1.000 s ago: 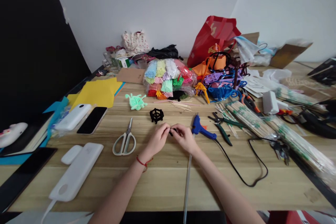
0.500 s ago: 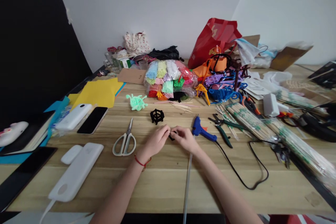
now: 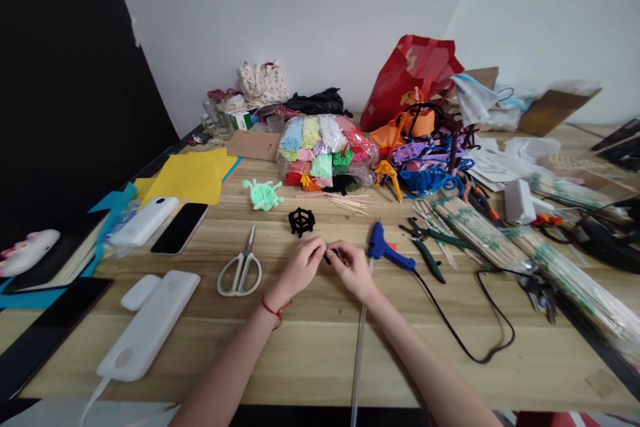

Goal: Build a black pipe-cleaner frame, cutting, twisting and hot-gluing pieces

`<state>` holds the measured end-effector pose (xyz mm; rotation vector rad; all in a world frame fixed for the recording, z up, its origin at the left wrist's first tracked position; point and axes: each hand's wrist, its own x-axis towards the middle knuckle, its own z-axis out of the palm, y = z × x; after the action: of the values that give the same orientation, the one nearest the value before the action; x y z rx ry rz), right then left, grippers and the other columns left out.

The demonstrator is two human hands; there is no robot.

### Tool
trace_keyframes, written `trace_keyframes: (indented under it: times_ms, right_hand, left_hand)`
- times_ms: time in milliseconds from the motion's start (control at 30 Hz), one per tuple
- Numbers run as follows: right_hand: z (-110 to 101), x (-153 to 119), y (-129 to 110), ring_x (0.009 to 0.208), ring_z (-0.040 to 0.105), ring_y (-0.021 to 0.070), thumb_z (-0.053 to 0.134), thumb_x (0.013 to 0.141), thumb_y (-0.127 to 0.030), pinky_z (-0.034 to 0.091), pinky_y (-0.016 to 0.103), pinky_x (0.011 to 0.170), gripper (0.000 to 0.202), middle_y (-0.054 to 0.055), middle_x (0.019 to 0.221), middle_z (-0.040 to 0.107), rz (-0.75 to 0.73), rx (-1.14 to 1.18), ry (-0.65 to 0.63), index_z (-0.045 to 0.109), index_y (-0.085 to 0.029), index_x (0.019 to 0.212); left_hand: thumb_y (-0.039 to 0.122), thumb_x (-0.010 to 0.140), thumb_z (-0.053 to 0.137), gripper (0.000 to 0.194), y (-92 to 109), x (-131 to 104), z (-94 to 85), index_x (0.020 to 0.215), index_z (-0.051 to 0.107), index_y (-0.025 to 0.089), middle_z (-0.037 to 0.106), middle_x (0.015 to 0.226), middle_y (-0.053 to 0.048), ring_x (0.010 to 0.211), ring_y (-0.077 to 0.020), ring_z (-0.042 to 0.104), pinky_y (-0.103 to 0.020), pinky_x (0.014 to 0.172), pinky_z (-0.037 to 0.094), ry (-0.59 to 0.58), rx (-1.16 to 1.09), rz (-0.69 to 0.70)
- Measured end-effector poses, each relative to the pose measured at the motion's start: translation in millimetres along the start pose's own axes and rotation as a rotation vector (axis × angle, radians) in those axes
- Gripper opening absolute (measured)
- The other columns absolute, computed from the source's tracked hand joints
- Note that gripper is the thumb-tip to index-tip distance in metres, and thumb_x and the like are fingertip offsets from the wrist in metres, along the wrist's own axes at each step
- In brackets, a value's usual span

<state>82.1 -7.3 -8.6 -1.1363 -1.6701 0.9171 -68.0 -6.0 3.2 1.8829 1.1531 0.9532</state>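
Note:
My left hand [image 3: 303, 265] and my right hand [image 3: 354, 271] meet over the middle of the table, fingertips pinched together. Between them is a short black pipe cleaner piece [image 3: 332, 253], mostly covered by the fingers. Just beyond the hands stands a small black openwork frame [image 3: 301, 221], apart from them. White-handled scissors [image 3: 241, 269] lie left of my left hand, blades pointing away. A blue glue gun [image 3: 387, 247] rests beside my right hand, and a long clear glue stick [image 3: 359, 353] runs under my right wrist.
Green-handled pliers [image 3: 425, 247] and bundled wooden sticks [image 3: 477, 230] lie to the right, near the glue gun's black cord [image 3: 450, 327]. Behind are a mint-green pipe cleaner figure [image 3: 263, 195] and a bag of coloured pipe cleaners [image 3: 325, 150]. Phone [image 3: 180, 228] and white power bank [image 3: 150, 327] lie left.
The view has shifted slightly, moving everything a little to the right. The hands stay together, and a bit more of the black piece shows by my right fingers.

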Motion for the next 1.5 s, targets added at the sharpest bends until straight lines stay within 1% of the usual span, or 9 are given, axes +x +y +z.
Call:
trace_keyframes:
  times_ms: [167,267,367,467,700,867,1067,1300,1500]
  right_hand:
    - [-6.5,-3.9,-0.6,0.069,0.052,0.0165,0.042,0.087,-0.018,0.042,0.026,0.065,0.017,0.006,0.074,0.057,-0.342,-0.348,-0.039,0.059,-0.017,0.089]
    - [-9.0,-4.5,0.8,0.073,0.054,0.0191,0.041,0.086,-0.015,0.044,0.028,0.068,0.019,0.008,0.077,0.056,-0.428,-0.505,-0.093,0.058,-0.016,0.092]
    - [-7.9,-3.6,1.2,0.072,0.054,0.0187,0.041,0.087,-0.017,0.044,0.028,0.067,0.019,0.008,0.076,0.058,-0.381,-0.468,-0.080,0.060,-0.016,0.091]
    - [-4.3,-0.5,2.3,0.065,0.054,0.0159,0.046,0.087,-0.024,0.044,0.026,0.062,0.018,0.005,0.073,0.060,-0.183,-0.238,-0.004,0.063,-0.017,0.086]
    - [0.7,6.4,8.0,0.054,0.053,0.0126,0.057,0.076,-0.033,0.044,0.025,0.053,0.025,0.003,0.071,0.062,0.183,0.297,0.020,0.066,-0.015,0.090]
    - [-3.3,5.0,3.0,0.060,0.057,0.0127,0.051,0.077,-0.021,0.049,0.026,0.058,0.038,0.003,0.081,0.063,0.087,0.319,-0.024,0.058,-0.018,0.114]
    - [-8.1,3.7,3.8,0.078,0.063,0.0173,0.048,0.081,-0.017,0.051,0.029,0.071,0.028,0.007,0.094,0.068,-0.051,-0.021,-0.012,0.065,-0.019,0.103]
    - [-7.5,2.9,3.8,0.075,0.065,0.0173,0.048,0.082,-0.016,0.051,0.029,0.070,0.025,0.007,0.092,0.070,-0.104,-0.150,-0.016,0.065,-0.019,0.100]
    - [-7.9,3.3,5.4,0.079,0.066,0.0186,0.048,0.082,-0.015,0.052,0.030,0.071,0.025,0.008,0.092,0.070,-0.129,-0.224,-0.001,0.065,-0.018,0.100]
  left_hand:
    - [0.040,0.090,0.036,0.031,-5.7,3.2,7.7,0.069,0.041,0.018,0.042,0.067,0.002,0.066,-0.0122,0.040,-0.024,0.064,0.038,0.010,-0.199,-0.102]
    - [0.041,0.088,0.037,0.031,-9.2,4.6,8.9,0.067,0.040,0.018,0.039,0.065,0.002,0.065,-0.0122,0.038,-0.024,0.063,0.037,-0.005,-0.236,-0.121]
    - [0.040,0.089,0.036,0.031,-11.1,4.3,6.8,0.069,0.041,0.018,0.040,0.067,0.002,0.067,-0.0123,0.039,-0.024,0.065,0.038,-0.026,-0.224,-0.120]
    - [0.040,0.091,0.033,0.029,-10.5,3.0,3.2,0.074,0.043,0.019,0.043,0.071,0.002,0.071,-0.0127,0.042,-0.024,0.069,0.039,-0.017,-0.164,-0.111]
    - [0.037,0.090,0.042,0.018,-2.3,1.4,-1.4,0.094,0.049,0.020,0.053,0.095,-0.004,0.093,-0.0163,0.049,-0.030,0.087,0.040,0.138,0.028,0.018]
    - [0.030,0.084,0.056,0.017,-2.7,2.3,-3.1,0.097,0.053,0.020,0.056,0.105,-0.006,0.105,-0.0188,0.049,-0.035,0.095,0.038,0.108,0.087,0.118]
    - [0.030,0.082,0.058,0.011,-5.5,4.0,-10.0,0.083,0.059,0.019,0.061,0.089,-0.004,0.091,-0.0183,0.055,-0.033,0.085,0.042,0.052,0.127,0.076]
    - [0.030,0.077,0.063,0.010,-8.2,3.5,-9.3,0.076,0.061,0.020,0.066,0.083,-0.003,0.083,-0.0182,0.058,-0.032,0.080,0.043,-0.041,0.166,0.033]
    - [0.023,0.077,0.061,0.004,-9.5,3.2,-1.0,0.078,0.062,0.020,0.067,0.085,-0.002,0.081,-0.0170,0.060,-0.030,0.078,0.044,0.008,0.126,0.019]
